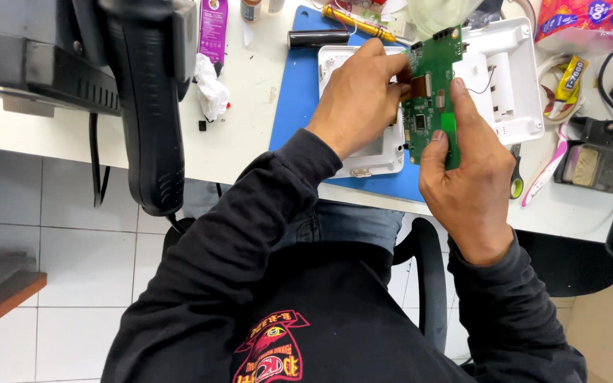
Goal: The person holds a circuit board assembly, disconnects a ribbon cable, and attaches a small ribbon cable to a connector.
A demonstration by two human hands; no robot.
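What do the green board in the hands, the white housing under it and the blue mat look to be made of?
Green circuit board: rigid laminate, glossy green coating, small soldered parts. White housing: moulded plastic, smooth, with ribs and compartments. Blue mat: probably silicone or rubber, matte and flat. Both the left hand and right hand grip the board.

Both hands are raised close together, left hand [360, 99] fingers pinching, right hand [466, 167] gripping upright.

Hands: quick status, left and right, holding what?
Left hand: fingertips pinching the green circuit board at its left edge.
Right hand: closed on that board's lower edge.
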